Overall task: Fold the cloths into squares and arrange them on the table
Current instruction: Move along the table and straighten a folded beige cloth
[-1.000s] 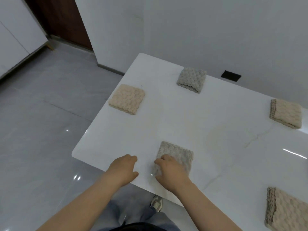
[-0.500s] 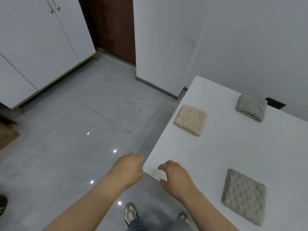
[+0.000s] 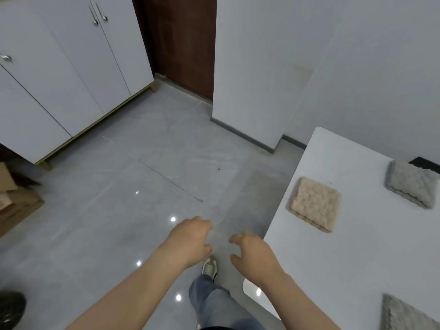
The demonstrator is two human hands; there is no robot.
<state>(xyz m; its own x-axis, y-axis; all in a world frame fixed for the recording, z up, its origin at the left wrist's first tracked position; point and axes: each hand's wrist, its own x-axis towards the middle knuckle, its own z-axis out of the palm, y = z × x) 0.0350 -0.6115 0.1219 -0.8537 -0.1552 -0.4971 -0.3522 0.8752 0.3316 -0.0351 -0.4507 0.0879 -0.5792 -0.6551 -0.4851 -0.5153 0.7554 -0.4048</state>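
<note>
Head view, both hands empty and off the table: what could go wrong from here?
1. The beige cloth lies close to the edge of the table; a passing arm or hip might knock it off.
2. The right hand hangs just beside the table's edge and may bump it.
3. Cardboard boxes and a dark shoe sit on the floor to the left, possible trip hazards if the person steps that way.

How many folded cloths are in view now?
3: beige cloth near the table edge; far grey cloth at right; near grey cloth cropped at bottom right. More may lie off-frame.
</note>
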